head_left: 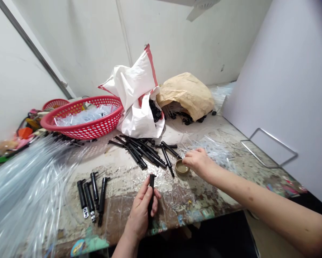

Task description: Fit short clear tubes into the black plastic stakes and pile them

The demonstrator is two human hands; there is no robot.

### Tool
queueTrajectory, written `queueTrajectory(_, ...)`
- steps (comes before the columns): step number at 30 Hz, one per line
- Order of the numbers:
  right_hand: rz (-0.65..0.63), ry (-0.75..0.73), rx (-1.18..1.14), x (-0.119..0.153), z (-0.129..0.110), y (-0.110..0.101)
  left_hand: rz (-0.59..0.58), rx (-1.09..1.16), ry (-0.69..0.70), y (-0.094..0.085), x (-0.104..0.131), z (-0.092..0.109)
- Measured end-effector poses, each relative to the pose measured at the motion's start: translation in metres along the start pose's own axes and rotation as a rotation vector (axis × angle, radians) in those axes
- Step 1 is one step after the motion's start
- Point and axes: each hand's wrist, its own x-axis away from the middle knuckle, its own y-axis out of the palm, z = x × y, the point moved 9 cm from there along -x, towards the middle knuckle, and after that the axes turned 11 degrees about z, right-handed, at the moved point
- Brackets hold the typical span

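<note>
My left hand (143, 209) is wrapped round a black tube (151, 190), held upright near the table's front edge. My right hand (198, 162) is at the rim of a small round dish (182, 167), its fingers bent together; what they hold, if anything, is too small to tell. Behind the dish lie short clear plastic tubes (216, 148). A pile of black tubes (142, 150) rests in the middle of the table, left of the dish. Several more black tubes (94, 186) with small fittings at their ends lie to the left of my left hand.
Long clear tubes (29, 190) spread over the left side. At the back stand a red basket (96, 129), a white sack (134, 86) and a tan bag (186, 93). A metal wire handle (273, 147) juts at the right.
</note>
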Motion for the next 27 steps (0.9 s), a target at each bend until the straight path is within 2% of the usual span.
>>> queueTrajectory(4, -0.051, -0.097, 0.125, -0.004, -0.015, 0.005, -0.003, -0.003, 0.007, -0.001, 0.000, -0.001)
queueTrajectory(9, -0.024, -0.073, 0.073, -0.005, -0.014, 0.001, -0.055, -0.004, 0.018, 0.004, 0.002, 0.000)
queueTrajectory(11, 0.029, 0.024, -0.021, -0.004, -0.009, -0.006, -0.073, -0.006, 0.018, 0.006, 0.003, 0.001)
queueTrajectory(13, 0.058, 0.148, -0.237, 0.000, -0.008, -0.012, -0.087, -0.008, 0.014, 0.007, 0.003, 0.001)
queueTrajectory(16, 0.029, 0.255, -0.606, 0.007, -0.027, -0.012, -0.096, -0.011, 0.006, 0.007, 0.003, 0.000)
queueTrajectory(18, 0.053, 0.254, -0.725, 0.009, -0.046, -0.013, -0.095, -0.006, 0.005, 0.006, 0.003, 0.000)
queueTrajectory(22, 0.126, 0.176, -0.759, 0.009, -0.074, -0.013, -0.094, 0.002, 0.016, 0.005, 0.004, -0.001)
queueTrajectory(27, 0.173, 0.135, -0.721, 0.007, -0.080, -0.011, -0.075, -0.012, 0.035, 0.002, 0.005, -0.002)
